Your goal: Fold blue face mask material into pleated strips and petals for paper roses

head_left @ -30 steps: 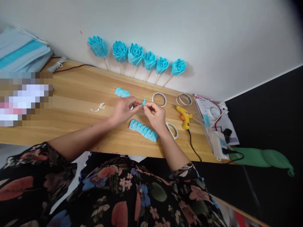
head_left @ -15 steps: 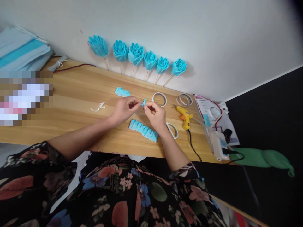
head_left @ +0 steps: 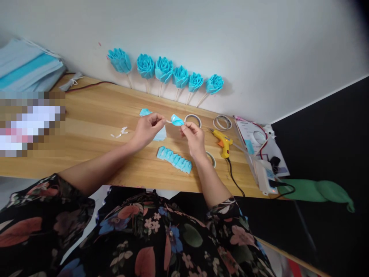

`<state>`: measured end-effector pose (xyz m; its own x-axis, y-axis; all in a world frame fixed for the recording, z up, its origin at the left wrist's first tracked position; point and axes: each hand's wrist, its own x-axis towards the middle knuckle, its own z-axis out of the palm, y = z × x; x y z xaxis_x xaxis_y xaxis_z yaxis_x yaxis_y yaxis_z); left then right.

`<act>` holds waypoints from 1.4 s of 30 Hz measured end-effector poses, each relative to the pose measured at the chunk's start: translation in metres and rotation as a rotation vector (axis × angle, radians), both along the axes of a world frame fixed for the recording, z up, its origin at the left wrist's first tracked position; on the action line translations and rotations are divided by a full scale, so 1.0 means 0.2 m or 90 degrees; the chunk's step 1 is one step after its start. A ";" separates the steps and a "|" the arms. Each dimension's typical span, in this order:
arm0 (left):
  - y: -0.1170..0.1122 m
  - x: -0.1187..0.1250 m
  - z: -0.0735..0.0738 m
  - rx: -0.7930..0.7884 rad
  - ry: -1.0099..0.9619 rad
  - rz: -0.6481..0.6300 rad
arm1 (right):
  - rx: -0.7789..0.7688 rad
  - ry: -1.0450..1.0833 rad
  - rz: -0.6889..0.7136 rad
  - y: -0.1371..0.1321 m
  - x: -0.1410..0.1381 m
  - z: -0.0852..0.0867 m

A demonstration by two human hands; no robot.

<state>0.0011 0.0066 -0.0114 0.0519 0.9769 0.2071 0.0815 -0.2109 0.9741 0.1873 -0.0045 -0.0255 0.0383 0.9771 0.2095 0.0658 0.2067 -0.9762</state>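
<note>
A wooden tabletop [head_left: 95,111] is stretching across in front of me, its far edge meeting a pale wall [head_left: 253,57]. Six blue flowers [head_left: 164,69] on thin sticks are leaning in a row against that wall, well beyond my hands, while a stack of pale-blue cloth [head_left: 31,71] is lying at the far left. My left hand [head_left: 148,130] and right hand [head_left: 194,139] are facing each other over the middle, apart, with a small gap between. A yellow glue gun [head_left: 223,142] is resting near my right hand, its nozzle pointing toward it. A row of folded pieces [head_left: 174,159] is lying on my side of the gap, and pale-blue sheets [head_left: 160,134] are showing partly from under my left hand. One tape ring [head_left: 188,116] is sitting just behind my right fingers. In the gap, a small blue piece [head_left: 177,120] is slanting along its long axis from upper left down to my right fingertips, which are pinching its lower end, so the right hand is the nearer. My left finger and thumb are clamping a thin white strip [head_left: 168,121] running rightward toward the piece's other end; I cannot tell whether they are joined. White scraps [head_left: 124,130] are lying left of my left hand.
</note>
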 end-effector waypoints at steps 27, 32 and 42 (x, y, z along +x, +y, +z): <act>0.00 -0.02 0.04 -0.085 -0.049 -0.230 | -0.025 -0.025 0.097 -0.02 0.00 0.01; 0.00 -0.01 0.02 -0.104 -0.078 -0.225 | -0.036 -0.036 0.107 -0.03 0.00 0.01; -0.04 0.03 0.00 -0.070 -0.082 -0.200 | -0.055 -0.032 0.153 -0.04 -0.02 0.02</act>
